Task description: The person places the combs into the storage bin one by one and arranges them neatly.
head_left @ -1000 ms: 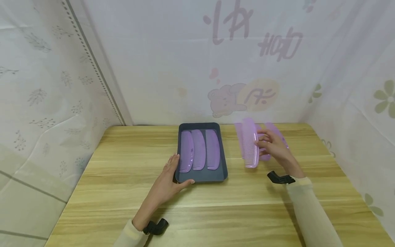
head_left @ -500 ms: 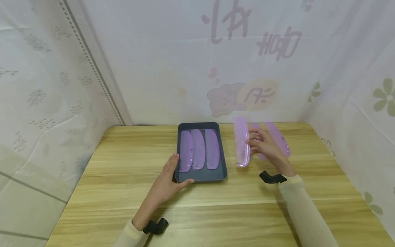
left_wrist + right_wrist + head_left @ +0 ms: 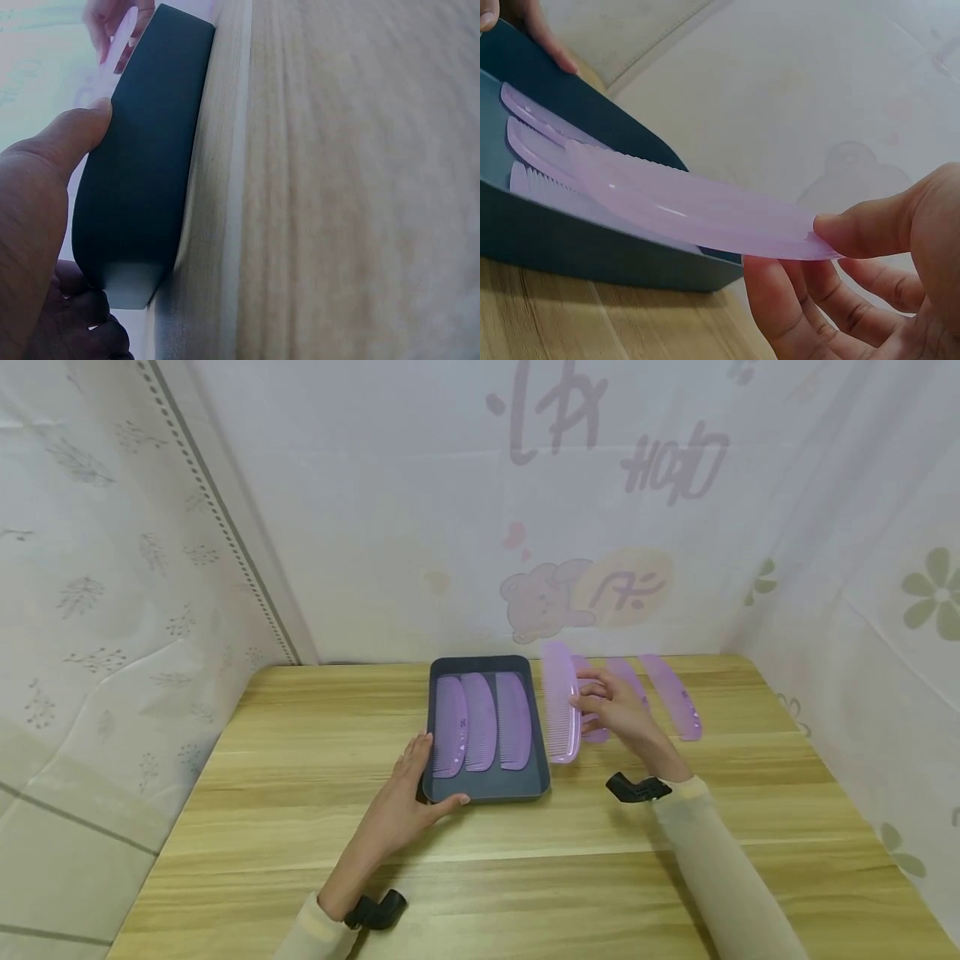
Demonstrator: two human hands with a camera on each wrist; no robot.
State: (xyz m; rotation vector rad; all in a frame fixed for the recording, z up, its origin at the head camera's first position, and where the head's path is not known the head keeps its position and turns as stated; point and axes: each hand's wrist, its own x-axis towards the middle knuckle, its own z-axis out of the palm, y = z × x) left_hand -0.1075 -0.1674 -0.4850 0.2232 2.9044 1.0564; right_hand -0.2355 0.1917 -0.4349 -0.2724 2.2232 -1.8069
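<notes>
Between thumb and fingers my right hand [image 3: 618, 710] pinches a lilac comb [image 3: 560, 703] by its curved back, just right of the dark tray [image 3: 491, 789]. In the right wrist view the held comb [image 3: 697, 206] is tilted and overlaps the tray's wall. Three matching combs, including a left one [image 3: 450, 727], a middle one [image 3: 481, 722] and a right one [image 3: 514, 721], lie side by side in the tray. My left hand [image 3: 401, 797] spreads around the tray's near left corner, thumb along the near rim and fingers against the left side.
More lilac combs lie on the wooden table [image 3: 375, 893] to the right: one partly behind the right hand [image 3: 598, 734], one beyond it [image 3: 628, 672] and a far-right comb [image 3: 675, 697]. Printed curtains [image 3: 390, 527] enclose the table's back and sides.
My right hand has carried the held comb leftward, closer to the tray, uncovering the combs on the table behind it. The left hand and tray stay in place.
</notes>
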